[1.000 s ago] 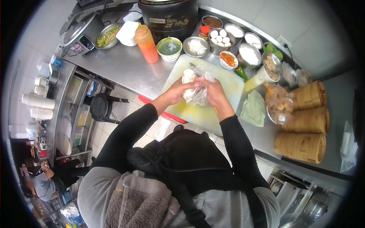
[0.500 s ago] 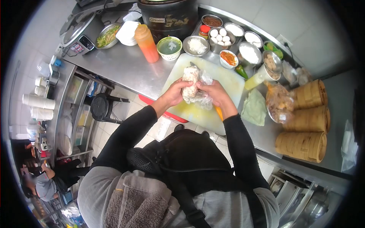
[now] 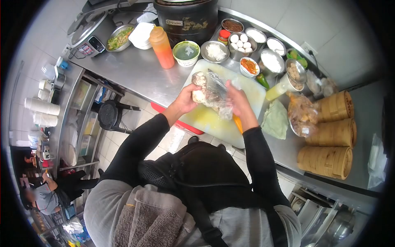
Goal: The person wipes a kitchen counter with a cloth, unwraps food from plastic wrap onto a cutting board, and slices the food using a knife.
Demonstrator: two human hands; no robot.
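Observation:
My left hand (image 3: 187, 99) is closed round a pale, mottled roll of food (image 3: 199, 87), which stands out above my fingers. My right hand (image 3: 239, 101) grips clear plastic wrap (image 3: 218, 92), spread between the two hands and still touching the roll. Both hands are over a yellow-stained cutting board (image 3: 247, 84). An orange handle (image 3: 237, 123) lies on the board below my right hand; a dark blade tip shows near the board's top edge, its middle hidden by the wrap.
Beyond the board stand a sauce bottle (image 3: 162, 48), a green tub (image 3: 186, 53), a bowl of eggs (image 3: 241, 44) and a green chili (image 3: 262, 81). At right are a green cloth (image 3: 275, 119) and bamboo steamers (image 3: 325, 161). Another person (image 3: 45, 197) is at far left.
The roll has come out of more of its wrap and moved left with my left hand. My right hand has drawn the plastic out to the right. The view has shifted slightly.

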